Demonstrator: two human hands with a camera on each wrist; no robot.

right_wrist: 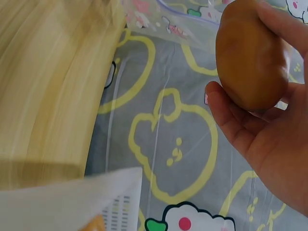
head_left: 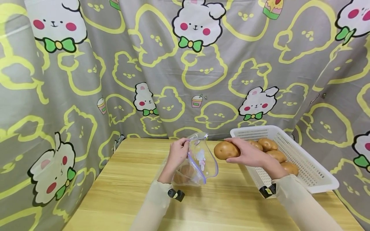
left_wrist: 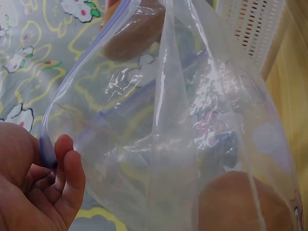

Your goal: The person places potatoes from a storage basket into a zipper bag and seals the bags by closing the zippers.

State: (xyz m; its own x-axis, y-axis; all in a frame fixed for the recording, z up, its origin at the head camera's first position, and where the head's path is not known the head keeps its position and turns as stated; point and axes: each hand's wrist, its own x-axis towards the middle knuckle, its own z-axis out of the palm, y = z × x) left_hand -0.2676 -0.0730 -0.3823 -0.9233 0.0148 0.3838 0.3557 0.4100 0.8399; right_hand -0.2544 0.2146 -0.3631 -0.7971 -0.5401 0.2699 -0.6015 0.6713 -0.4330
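My left hand [head_left: 178, 155] pinches the purple-edged rim of a clear zip bag [head_left: 212, 171], whose mouth gapes to the right. Low inside the bag sits one brown potato [left_wrist: 238, 204], seen through the plastic. In my right hand [head_left: 248, 152] is another potato [head_left: 226, 150], gripped between thumb and fingers just right of the bag's mouth. The right wrist view shows this held potato [right_wrist: 252, 57] upright, with fingers curled around its lower end. Pink and white cartoon prints mark the bag's side.
A white perforated basket [head_left: 310, 160] stands at the table's right, with several potatoes [head_left: 276, 156] in it. The wooden table [head_left: 121, 192] reaches back to a grey cartoon-print curtain [head_left: 162, 64], which also hangs on both sides.
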